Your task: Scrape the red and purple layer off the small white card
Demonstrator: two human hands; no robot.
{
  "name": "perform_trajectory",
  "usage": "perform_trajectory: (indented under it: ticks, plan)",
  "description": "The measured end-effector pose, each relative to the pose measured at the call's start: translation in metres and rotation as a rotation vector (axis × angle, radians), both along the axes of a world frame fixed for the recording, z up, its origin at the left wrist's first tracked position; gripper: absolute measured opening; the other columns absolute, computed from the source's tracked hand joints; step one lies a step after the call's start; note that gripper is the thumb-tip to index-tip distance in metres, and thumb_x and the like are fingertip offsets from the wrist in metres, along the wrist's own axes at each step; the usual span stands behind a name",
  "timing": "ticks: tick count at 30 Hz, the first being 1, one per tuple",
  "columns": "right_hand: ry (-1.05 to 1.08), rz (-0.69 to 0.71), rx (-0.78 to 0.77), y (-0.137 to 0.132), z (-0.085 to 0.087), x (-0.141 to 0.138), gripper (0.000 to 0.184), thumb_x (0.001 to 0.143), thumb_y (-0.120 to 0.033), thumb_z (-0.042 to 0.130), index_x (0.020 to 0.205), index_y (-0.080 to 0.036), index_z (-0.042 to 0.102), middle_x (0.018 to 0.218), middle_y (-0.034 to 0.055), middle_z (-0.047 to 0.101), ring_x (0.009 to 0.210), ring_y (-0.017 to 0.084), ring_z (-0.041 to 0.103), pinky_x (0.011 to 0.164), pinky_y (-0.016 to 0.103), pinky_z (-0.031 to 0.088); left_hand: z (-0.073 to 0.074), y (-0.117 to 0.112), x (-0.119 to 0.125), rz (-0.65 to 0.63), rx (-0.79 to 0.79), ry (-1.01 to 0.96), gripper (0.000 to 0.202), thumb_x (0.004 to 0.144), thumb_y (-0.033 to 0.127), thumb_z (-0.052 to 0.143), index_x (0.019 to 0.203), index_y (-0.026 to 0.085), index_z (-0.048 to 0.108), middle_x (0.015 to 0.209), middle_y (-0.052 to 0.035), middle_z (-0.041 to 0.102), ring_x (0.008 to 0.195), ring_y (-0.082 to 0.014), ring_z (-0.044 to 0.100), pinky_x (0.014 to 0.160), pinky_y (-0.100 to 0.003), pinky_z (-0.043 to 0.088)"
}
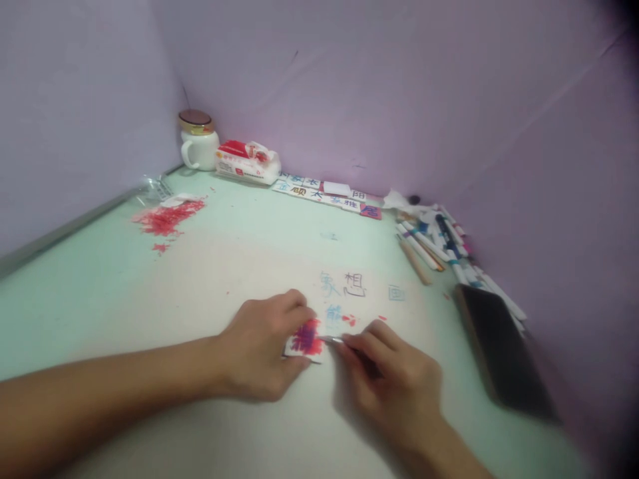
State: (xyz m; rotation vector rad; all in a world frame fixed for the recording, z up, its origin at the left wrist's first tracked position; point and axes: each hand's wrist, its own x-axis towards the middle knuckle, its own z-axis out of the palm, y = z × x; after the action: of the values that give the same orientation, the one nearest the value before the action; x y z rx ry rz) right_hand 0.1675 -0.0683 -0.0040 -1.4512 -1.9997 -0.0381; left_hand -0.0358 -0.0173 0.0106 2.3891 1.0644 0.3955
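Observation:
My left hand [267, 346] presses down on a small white card [305, 340] daubed red and purple, fingers curled over its left side. My right hand [392, 379] is closed in a pinch on a thin metal-tipped tool [333, 340], whose point touches the card's right edge. Both hands rest on the pale green table [239, 253]. Just beyond the card are faint blue and dark characters [344, 286] written on the table, with a few red specks beside them.
A white mug with a gold lid [198, 141] and a tissue pack [247, 161] stand in the far corner. Red scrapings [167, 218] lie at left. Labelled strips [327, 193] line the wall. Several markers [439, 243] and a dark phone [502, 352] lie at right.

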Motion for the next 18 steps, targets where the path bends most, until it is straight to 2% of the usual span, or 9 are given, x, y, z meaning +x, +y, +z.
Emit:
perform_trajectory:
  ticks: [9, 18]
  plan:
    - [0.078, 0.001, -0.048, 0.0022, -0.0059, -0.0005, 0.018, 0.085, -0.027, 0.056, 0.071, -0.021, 0.066, 0.061, -0.0016, 0.057, 0.046, 0.009, 0.050, 0.045, 0.023, 0.030, 0.0010, -0.0012, 0.0012, -0.003, 0.002, 0.006, 0.029, 0.075, 0.033, 0.057, 0.102, 0.021, 0.057, 0.102, -0.0050, 0.056, 0.080, -0.0215, 0.058, 0.070, -0.036, 0.050]
    - [0.026, -0.024, -0.062, 0.0015, -0.0056, -0.0011, 0.021, 0.086, -0.029, 0.055, 0.069, -0.021, 0.066, 0.063, -0.0019, 0.057, 0.046, 0.009, 0.050, 0.045, 0.025, 0.028, -0.0006, 0.0007, 0.0011, -0.011, 0.009, 0.006, 0.028, 0.080, 0.037, 0.056, 0.104, 0.021, 0.057, 0.100, -0.0054, 0.056, 0.079, -0.0213, 0.057, 0.068, -0.035, 0.048]
